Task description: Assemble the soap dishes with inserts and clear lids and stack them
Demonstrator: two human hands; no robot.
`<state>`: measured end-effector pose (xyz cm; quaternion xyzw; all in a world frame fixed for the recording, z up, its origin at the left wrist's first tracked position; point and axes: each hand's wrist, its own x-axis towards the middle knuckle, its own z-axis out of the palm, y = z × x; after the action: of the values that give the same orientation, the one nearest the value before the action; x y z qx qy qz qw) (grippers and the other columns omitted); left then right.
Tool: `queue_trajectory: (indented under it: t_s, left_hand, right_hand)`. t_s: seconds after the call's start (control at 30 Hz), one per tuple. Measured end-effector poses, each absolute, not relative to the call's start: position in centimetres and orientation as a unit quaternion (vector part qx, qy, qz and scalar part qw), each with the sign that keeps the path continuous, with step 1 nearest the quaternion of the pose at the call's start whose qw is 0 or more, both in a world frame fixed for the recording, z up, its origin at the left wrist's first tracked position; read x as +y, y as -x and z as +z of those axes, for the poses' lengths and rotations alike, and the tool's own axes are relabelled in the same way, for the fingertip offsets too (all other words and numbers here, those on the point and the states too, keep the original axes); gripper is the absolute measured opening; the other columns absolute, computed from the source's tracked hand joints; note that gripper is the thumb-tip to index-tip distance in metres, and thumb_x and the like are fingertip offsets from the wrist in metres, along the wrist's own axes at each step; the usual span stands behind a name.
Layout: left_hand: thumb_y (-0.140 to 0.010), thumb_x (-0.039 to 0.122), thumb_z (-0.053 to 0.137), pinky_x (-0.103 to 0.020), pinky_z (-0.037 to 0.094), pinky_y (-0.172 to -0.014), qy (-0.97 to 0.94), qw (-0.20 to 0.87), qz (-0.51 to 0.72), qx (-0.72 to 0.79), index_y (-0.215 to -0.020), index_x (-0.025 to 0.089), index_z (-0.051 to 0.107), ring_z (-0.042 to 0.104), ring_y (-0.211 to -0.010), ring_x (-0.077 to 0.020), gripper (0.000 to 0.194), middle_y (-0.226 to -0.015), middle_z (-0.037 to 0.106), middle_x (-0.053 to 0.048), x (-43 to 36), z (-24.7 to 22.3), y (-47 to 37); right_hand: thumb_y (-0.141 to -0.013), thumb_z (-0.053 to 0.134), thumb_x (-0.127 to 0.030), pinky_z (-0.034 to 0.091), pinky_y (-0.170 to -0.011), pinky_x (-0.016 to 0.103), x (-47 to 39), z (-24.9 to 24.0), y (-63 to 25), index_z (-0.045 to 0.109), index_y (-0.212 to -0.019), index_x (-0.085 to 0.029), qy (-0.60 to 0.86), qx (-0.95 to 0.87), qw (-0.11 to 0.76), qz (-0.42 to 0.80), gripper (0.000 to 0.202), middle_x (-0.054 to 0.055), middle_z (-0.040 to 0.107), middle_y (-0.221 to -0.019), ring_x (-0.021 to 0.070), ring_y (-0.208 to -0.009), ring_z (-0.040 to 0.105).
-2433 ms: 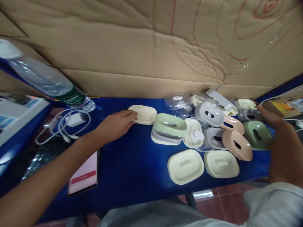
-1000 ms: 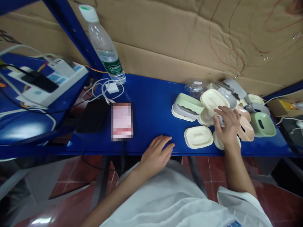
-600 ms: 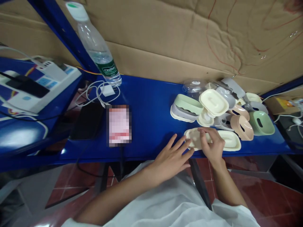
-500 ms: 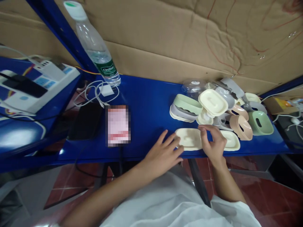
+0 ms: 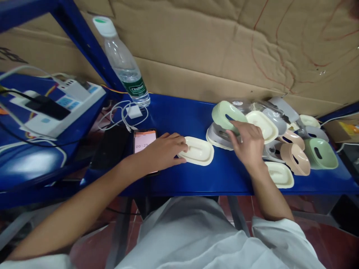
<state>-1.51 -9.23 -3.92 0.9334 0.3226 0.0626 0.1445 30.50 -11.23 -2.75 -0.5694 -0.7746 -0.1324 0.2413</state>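
My right fingers [image 5: 238, 127] closed on tilted pale-green oval plastic shell [image 5: 221, 114].
Left fingers [image 5: 181, 141] pinch cream oval plastic dish [image 5: 198, 150]; best held flat, steady.

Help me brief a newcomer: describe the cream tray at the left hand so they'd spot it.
On the blue table, find the phone. Just right of it, the left hand touches the left end of the cream tray, shallow and rounded. Of all the cream trays in view, it lies furthest left.
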Motion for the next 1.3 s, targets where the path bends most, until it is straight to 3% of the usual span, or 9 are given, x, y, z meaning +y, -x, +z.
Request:
queue_trajectory:
  t_s: [0.2, 0.3, 0.4, 0.53, 0.63, 0.87, 1.07, 1.2, 1.3]
  left_hand:
    - [-0.105, 0.03, 0.056, -0.038, 0.052, -0.106, -0.9, 0.234, 0.137, 0.342, -0.125, 0.02, 0.066, 0.066, -0.119, -0.025, 0.024, -0.132, 0.065, -0.009, -6.4, -2.5, 3.5]
    - [-0.108, 0.023, 0.043, -0.037, 0.053, -0.106, -0.871, 0.249, 0.203, 0.373, -0.126, 0.019, 0.063, 0.068, -0.117, -0.0223, 0.028, -0.13, 0.067, -0.009, -6.1, -2.6, 3.5]
    - [-0.111, 0.023, 0.04, -0.037, 0.052, -0.112, -0.856, 0.294, 0.248, 0.346, -0.135, 0.018, 0.06, 0.067, -0.127, -0.0219, 0.032, -0.136, 0.069, -0.011, -6.8, -3.6, 3.1]
    - [-0.113, 0.027, 0.045, -0.04, 0.049, -0.121, -0.857, 0.323, 0.246, 0.317, -0.144, 0.019, 0.06, 0.063, -0.141, -0.0236, 0.035, -0.15, 0.066, -0.013, -7.5, -4.9, 3.2]
    - [-0.112, 0.029, 0.052, -0.039, 0.05, -0.121, -0.856, 0.333, 0.248, 0.308, -0.143, 0.019, 0.062, 0.065, -0.139, -0.0232, 0.035, -0.147, 0.068, -0.013, -7.4, -5.2, 3.7]
    - [-0.107, 0.028, 0.062, -0.038, 0.051, -0.12, -0.855, 0.333, 0.258, 0.302, -0.141, 0.021, 0.065, 0.064, -0.14, -0.0242, 0.035, -0.151, 0.065, -0.013, -7.9, -5.0, 3.7]
    - [-0.101, 0.036, 0.074, -0.038, 0.055, -0.115, -0.871, 0.306, 0.238, 0.303, -0.14, 0.025, 0.067, 0.066, -0.137, -0.0269, 0.041, -0.152, 0.064, -0.012, -8.4, -5.4, 3.5]
    - [-0.096, 0.038, 0.082, -0.043, 0.054, -0.115, -0.887, 0.26, 0.222, 0.312, -0.137, 0.026, 0.069, 0.066, -0.136, -0.0297, 0.045, -0.152, 0.063, -0.011, -8.3, -5.7, 3.5]
    - [-0.096, 0.031, 0.082, -0.045, 0.052, -0.115, -0.895, 0.229, 0.208, 0.323, -0.132, 0.025, 0.071, 0.066, -0.136, -0.0304, 0.038, -0.151, 0.065, -0.01, -8.2, -6.0, 3.5]
  right_hand:
    - [-0.106, 0.066, -0.032, 0.047, -0.095, 0.039, -14.6, -4.0, -26.7, 0.066, -0.146, -0.027, 0.405, -0.876, 0.228, -0.132, 0.041, 0.007, 0.081, -0.125, 0.024, -0.108, 0.073]
    - [-0.106, 0.066, -0.034, 0.046, -0.087, 0.037, -15.0, -4.6, -25.6, 0.069, -0.142, -0.027, 0.325, -0.914, 0.207, -0.126, 0.037, 0.004, 0.082, -0.118, 0.0201, -0.1, 0.072]
    - [-0.107, 0.067, -0.032, 0.045, -0.087, 0.037, -14.7, -5.1, -24.8, 0.072, -0.136, -0.024, 0.303, -0.927, 0.181, -0.125, 0.031, 0.005, 0.082, -0.119, 0.0193, -0.099, 0.07]
    - [-0.108, 0.067, -0.035, 0.044, -0.098, 0.039, -14.1, -5.4, -24.2, 0.073, -0.131, -0.019, 0.319, -0.928, 0.162, -0.104, 0.029, 0.008, 0.08, -0.13, 0.0212, -0.111, 0.071]
    - [-0.108, 0.067, -0.043, 0.043, -0.103, 0.042, -13.9, -5.5, -24.2, 0.07, -0.137, -0.02, 0.314, -0.933, 0.151, -0.088, 0.037, 0.008, 0.078, -0.138, 0.0229, -0.119, 0.071]
    - [-0.105, 0.071, -0.028, 0.049, -0.097, 0.037, -13.9, -6.2, -24.8, 0.072, -0.138, -0.022, 0.267, -0.944, 0.179, -0.073, 0.033, 0.007, 0.081, -0.129, 0.0196, -0.112, 0.075]
    - [-0.109, 0.062, -0.024, 0.053, -0.109, 0.041, -13.1, -7.1, -23.7, 0.069, -0.143, -0.022, 0.264, -0.948, 0.172, -0.041, 0.035, 0.008, 0.078, -0.136, 0.0214, -0.123, 0.073]
    - [-0.114, 0.053, -0.037, 0.046, -0.121, 0.047, -12.3, -4.4, -24.2, 0.062, -0.15, -0.019, 0.255, -0.958, 0.127, -0.029, 0.041, 0.008, 0.072, -0.148, 0.0239, -0.139, 0.065]
    - [-0.112, 0.057, -0.033, 0.041, -0.123, 0.051, -11.7, -2.1, -26.0, 0.06, -0.15, -0.019, 0.315, -0.938, 0.134, -0.052, 0.04, 0.01, 0.074, -0.145, 0.0271, -0.137, 0.066]
